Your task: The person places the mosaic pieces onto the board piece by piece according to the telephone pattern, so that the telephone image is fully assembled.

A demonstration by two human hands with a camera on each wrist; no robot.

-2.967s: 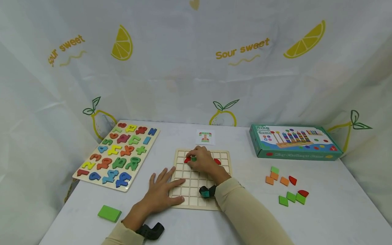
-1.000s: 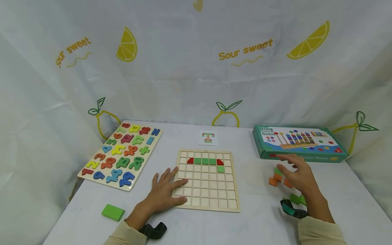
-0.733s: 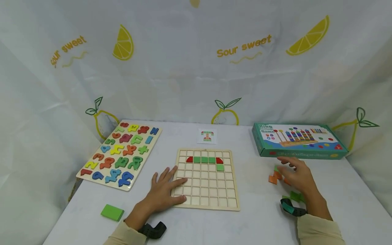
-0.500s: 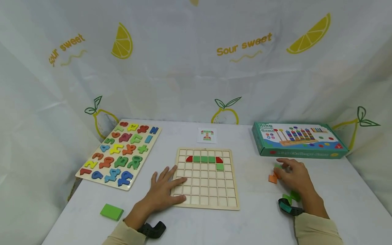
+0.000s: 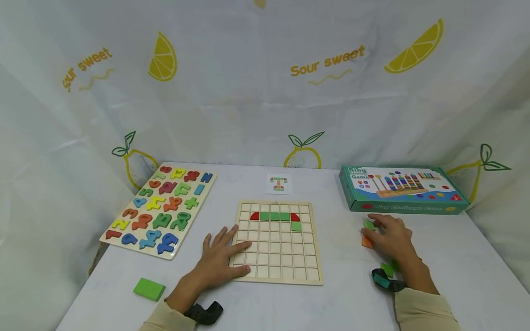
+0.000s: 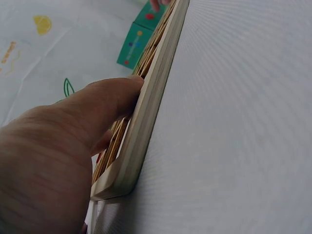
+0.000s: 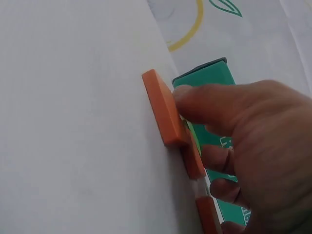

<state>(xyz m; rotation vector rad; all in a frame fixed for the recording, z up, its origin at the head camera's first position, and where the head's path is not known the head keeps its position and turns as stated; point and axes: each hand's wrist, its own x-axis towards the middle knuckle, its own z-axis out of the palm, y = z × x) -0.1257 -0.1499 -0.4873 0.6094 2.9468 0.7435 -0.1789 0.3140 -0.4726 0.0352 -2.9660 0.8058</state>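
A wooden grid board (image 5: 276, 281) lies mid-table, with red quarter-round tiles (image 5: 295, 217) and green square tiles (image 5: 275, 216) in a row, plus one green tile below the right end. My left hand (image 5: 219, 259) rests spread on its left edge; in the left wrist view the thumb (image 6: 112, 95) presses its rim. To the right, my right hand (image 5: 391, 236) pinches a green square tile (image 5: 369, 225) between thumb and forefinger. In the right wrist view that tile (image 7: 193, 134) is mostly hidden behind orange tiles (image 7: 165, 112) and the thumb.
A small pattern card (image 5: 279, 184) lies behind the board. The number puzzle board (image 5: 159, 207) is at left, and a green block (image 5: 149, 289) in front of it. A Ring Challenge Game box (image 5: 403, 191) stands at back right. More green tiles (image 5: 387, 269) lie under the right wrist.
My right hand has left the grid board for the loose tiles at right, closed on a green tile and shifted it slightly left. The row of tiles now shows uncovered. The left hand has stayed.
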